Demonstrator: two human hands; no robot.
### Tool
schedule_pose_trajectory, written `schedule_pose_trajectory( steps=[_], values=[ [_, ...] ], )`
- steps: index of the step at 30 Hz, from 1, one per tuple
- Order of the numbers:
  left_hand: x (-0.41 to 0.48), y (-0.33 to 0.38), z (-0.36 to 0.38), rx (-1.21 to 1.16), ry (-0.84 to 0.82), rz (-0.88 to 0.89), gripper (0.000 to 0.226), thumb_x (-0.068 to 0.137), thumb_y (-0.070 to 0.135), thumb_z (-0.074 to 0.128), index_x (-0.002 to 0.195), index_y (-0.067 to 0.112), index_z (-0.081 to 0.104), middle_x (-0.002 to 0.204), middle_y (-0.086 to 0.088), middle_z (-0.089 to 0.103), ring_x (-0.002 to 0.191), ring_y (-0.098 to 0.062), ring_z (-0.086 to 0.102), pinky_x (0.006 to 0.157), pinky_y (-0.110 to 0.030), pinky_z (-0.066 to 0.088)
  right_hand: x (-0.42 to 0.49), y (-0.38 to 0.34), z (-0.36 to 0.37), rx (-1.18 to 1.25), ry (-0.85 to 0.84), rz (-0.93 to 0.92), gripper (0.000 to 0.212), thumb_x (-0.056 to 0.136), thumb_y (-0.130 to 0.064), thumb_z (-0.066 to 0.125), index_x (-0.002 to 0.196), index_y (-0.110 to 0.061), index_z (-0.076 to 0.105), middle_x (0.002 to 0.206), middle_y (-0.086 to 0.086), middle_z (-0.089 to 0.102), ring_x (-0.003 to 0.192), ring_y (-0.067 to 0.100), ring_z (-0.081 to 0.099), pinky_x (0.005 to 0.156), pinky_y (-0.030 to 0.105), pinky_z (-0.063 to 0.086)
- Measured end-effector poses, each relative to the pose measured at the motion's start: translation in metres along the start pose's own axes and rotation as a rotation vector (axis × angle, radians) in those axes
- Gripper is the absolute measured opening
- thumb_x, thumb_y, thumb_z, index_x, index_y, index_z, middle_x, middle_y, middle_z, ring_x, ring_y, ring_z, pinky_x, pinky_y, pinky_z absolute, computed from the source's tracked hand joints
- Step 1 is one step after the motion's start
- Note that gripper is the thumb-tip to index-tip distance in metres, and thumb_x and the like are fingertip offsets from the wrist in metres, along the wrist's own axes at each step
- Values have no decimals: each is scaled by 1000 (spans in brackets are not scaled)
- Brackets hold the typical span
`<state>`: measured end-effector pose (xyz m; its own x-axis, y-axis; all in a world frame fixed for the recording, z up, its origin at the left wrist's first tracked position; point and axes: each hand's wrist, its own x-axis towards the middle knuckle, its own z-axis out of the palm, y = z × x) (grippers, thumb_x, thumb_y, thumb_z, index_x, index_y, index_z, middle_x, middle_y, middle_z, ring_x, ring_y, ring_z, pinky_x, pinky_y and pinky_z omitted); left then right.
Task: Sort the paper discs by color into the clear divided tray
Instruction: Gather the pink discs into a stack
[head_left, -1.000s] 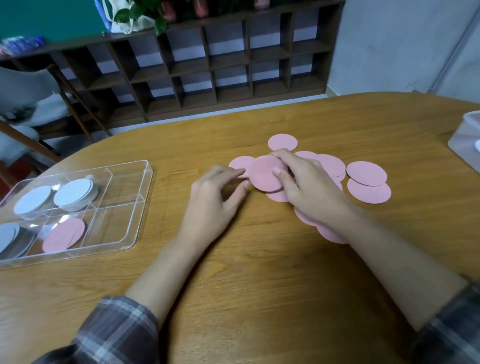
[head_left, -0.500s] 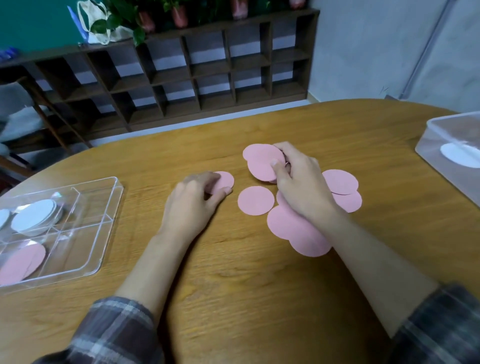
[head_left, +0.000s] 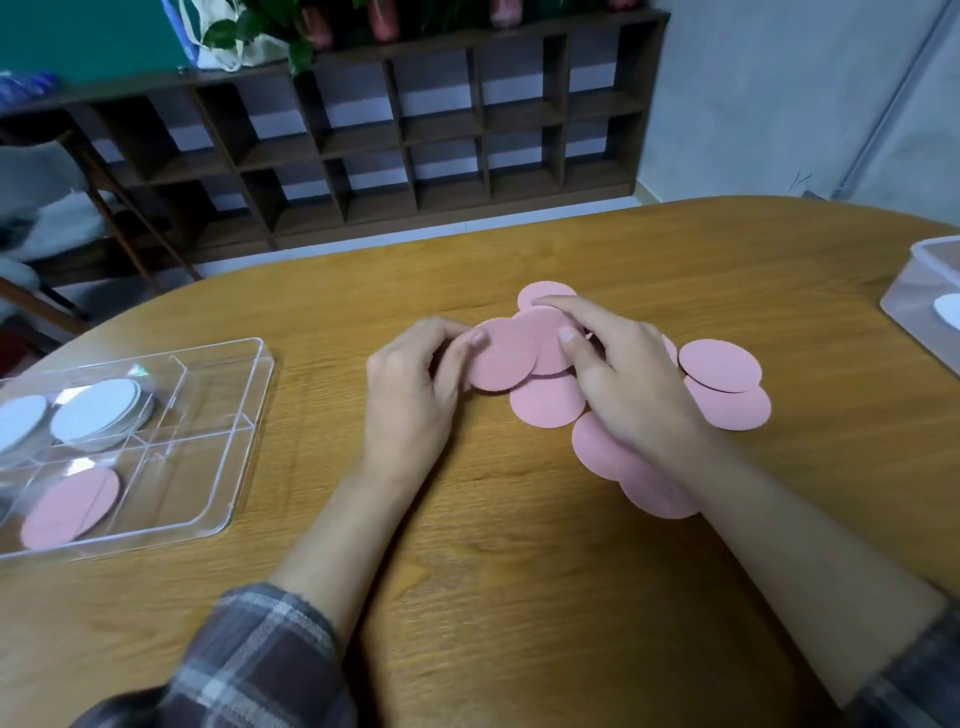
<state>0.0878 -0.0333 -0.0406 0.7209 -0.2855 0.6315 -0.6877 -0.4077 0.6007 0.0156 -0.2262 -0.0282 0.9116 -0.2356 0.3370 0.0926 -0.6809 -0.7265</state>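
Pink discs (head_left: 722, 366) piled mid-table; divided tray (head_left: 244, 426) at left edge, bare table (head_left: 311, 395) between. Left hand (head_left: 410, 384) pinches front disc (head_left: 498, 364); right hand (head_left: 634, 384) grips overlapping disc (head_left: 543, 343). Half-second ago these two lay apart.

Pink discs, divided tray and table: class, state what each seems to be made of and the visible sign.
Pink discs: likely paper or thin card, matte, flat, thin-edged. Tray: clear glossy plastic by its look; the table shows through it. Table: wood or veneer, smooth, with visible grain.
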Motion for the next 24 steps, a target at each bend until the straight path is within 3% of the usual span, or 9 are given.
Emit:
schedule_pose_trajectory(
  steps=[3,7,11,15,19,21,24],
  values=[
    [-3,4,3,-88,-47,-39,8,102,17,69,103,12,74,70,4,72,65,-13,71,69,-32,58,-3,-4,5,48,-46,-21,39,107,-13,43,133,-31,65,105,-6,72,99,10,60,83,22,44],
    [-4,8,4,-163,-43,-151,12,99,19,72,108,14,79,70,3,76,65,-11,74,70,-25,60,-5,-8,6,107,-80,-22,35,110,-22,40,132,-31,65,83,-16,64,85,5,60,77,23,47],
    [-3,7,6,-141,-68,-148,10,97,22,75,98,15,80,72,5,76,66,-11,74,69,-26,59,-8,-11,8,27,-148,-100,30,107,-22,48,132,-32,61,102,-19,67,98,-1,59,81,17,44],
    [-4,6,6,-42,-56,-79,9,93,26,79,96,18,83,86,6,78,74,-6,71,74,-20,54,-6,-7,6,-77,-155,-83,35,106,-19,46,136,-32,57,103,-10,66,99,11,58,85,32,45],
    [-8,8,8,73,-76,29,14,96,21,75,102,12,83,95,-2,82,82,-10,73,78,-26,52,-6,-7,7,-155,-190,-79,36,108,-18,41,142,-26,48,115,-6,64,109,18,55,91,39,43],
    [-9,10,12,140,-85,56,16,98,19,72,103,8,82,95,-8,81,81,-20,75,76,-30,52,-6,-6,8,-183,-196,-81,35,108,-18,40,143,-22,45,108,-5,61,105,19,55,86,40,43],
    [-11,11,15,184,-106,31,26,100,27,68,114,9,79,102,-8,81,86,-23,76,77,-34,54,-5,-5,6,-217,-191,-75,27,108,-18,41,134,-19,47,95,-2,59,92,23,57,78,43,46]
  ],
)
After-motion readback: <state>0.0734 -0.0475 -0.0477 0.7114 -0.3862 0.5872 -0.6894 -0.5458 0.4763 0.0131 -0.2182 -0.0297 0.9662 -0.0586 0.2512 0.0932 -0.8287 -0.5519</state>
